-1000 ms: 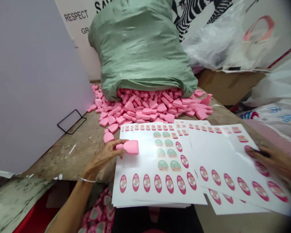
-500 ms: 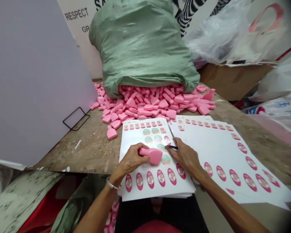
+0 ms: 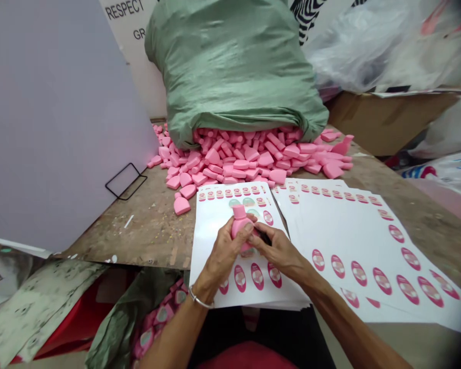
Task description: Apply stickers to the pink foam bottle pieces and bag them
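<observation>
A small pink plastic bottle (image 3: 238,221) is upright in my left hand (image 3: 223,248), its narrow neck pointing away from me. My right hand (image 3: 282,252) meets it from the other side, thumb and fingers against the bottle's body. A thin black tool (image 3: 266,238) is tucked in the right hand; its tip is hidden. Both hands are above a stack of white sticker sheets (image 3: 207,236) with oval pink and rounded green labels. My fingers cover the lower part of the bottle, so any label there cannot be made out.
Pink bottles (image 3: 238,165) spill from a big green sack (image 3: 234,66) at the back. More sticker sheets (image 3: 341,225) lie to the right. A black wire frame (image 3: 126,182) stands by the pale panel (image 3: 61,113). Labelled bottles (image 3: 163,315) lie below the table edge.
The bottle has turned from lying sideways to upright. My right hand has left the sheet and come to the bottle, still with the black tool. The view has shifted slightly.
</observation>
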The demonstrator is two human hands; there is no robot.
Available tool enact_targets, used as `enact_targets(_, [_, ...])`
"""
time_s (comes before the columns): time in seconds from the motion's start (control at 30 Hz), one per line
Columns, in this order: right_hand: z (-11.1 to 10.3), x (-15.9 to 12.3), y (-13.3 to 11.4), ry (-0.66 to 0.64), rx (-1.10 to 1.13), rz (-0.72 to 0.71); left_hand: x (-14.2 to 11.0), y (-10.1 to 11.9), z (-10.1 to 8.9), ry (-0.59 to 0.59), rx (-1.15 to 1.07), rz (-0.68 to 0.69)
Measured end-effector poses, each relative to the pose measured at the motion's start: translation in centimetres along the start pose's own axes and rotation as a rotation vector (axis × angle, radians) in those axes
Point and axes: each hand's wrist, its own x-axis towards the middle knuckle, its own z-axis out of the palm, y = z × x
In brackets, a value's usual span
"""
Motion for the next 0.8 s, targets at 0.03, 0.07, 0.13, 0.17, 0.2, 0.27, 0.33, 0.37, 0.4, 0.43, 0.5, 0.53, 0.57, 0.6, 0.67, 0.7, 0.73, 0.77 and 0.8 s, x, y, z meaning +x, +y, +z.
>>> enact_targets(0.03, [-0.4,-0.1,0.4,0.007,-0.049,-0.022,-0.2,-0.5,0.1,0.054,-0.014,-0.004])
enact_targets(0.07, [-0.9,-0.3,0.9,0.042,-0.137,-0.045,-0.5,-1.0,0.1,0.113,-0.028,-0.019])
enact_targets(0.13, [-2.3,-0.8,2.2,0.189,-0.399,-0.082,-0.8,-1.7,-0.1,0.186,-0.035,-0.07])
enact_targets(0.17, [-3.0,-1.1,2.9,0.264,-0.544,-0.093,-1.0,-1.9,-0.1,0.183,-0.023,-0.104])
enact_targets(0.2, [-3.5,-1.3,3.6,0.314,-0.675,-0.102,-1.1,-2.0,-0.1,0.16,-0.006,-0.135])
enact_targets(0.27, [-4.1,-1.7,4.8,0.328,-0.849,-0.14,-1.3,-2.1,0.1,0.097,0.025,-0.19])
enact_targets(0.33, [-4.1,-1.9,5.5,0.333,-0.926,-0.214,-1.4,-2.2,0.5,0.071,0.063,-0.234])
enact_targets(0.37, [-3.9,-2.0,5.7,0.35,-0.951,-0.252,-1.5,-2.2,0.8,0.069,0.092,-0.245])
enact_targets(0.4, [-3.8,-2.0,5.8,0.369,-0.974,-0.284,-1.4,-2.3,1.0,0.07,0.12,-0.249])
enact_targets(0.43, [-3.6,-2.0,5.8,0.385,-0.997,-0.309,-1.4,-2.5,1.2,0.076,0.145,-0.247])
enact_targets(0.5, [-3.6,-2.1,5.9,0.387,-1.026,-0.336,-1.2,-2.9,1.4,0.095,0.182,-0.227])
enact_targets(0.53, [-3.6,-2.1,5.9,0.377,-1.027,-0.342,-1.1,-3.1,1.4,0.107,0.197,-0.213])
enact_targets(0.57, [-3.7,-2.2,5.9,0.365,-1.019,-0.343,-1.0,-3.4,1.4,0.117,0.214,-0.195])
enact_targets(0.6, [-3.9,-2.2,5.9,0.353,-1.003,-0.344,-0.9,-3.6,1.3,0.118,0.234,-0.178])
enact_targets(0.67, [-4.2,-2.3,5.9,0.327,-0.956,-0.337,-0.8,-3.9,1.2,0.108,0.277,-0.148])
enact_targets(0.7, [-4.3,-2.3,5.9,0.314,-0.928,-0.332,-0.8,-4.1,1.2,0.106,0.291,-0.135])
enact_targets(0.73, [-4.3,-2.3,5.9,0.302,-0.902,-0.325,-0.8,-4.1,1.2,0.105,0.301,-0.127])
enact_targets(0.77, [-4.3,-2.3,5.8,0.293,-0.881,-0.317,-0.8,-4.2,1.1,0.107,0.311,-0.12])
enact_targets(0.8, [-4.2,-2.3,5.8,0.29,-0.87,-0.309,-0.8,-4.2,1.1,0.111,0.321,-0.114])
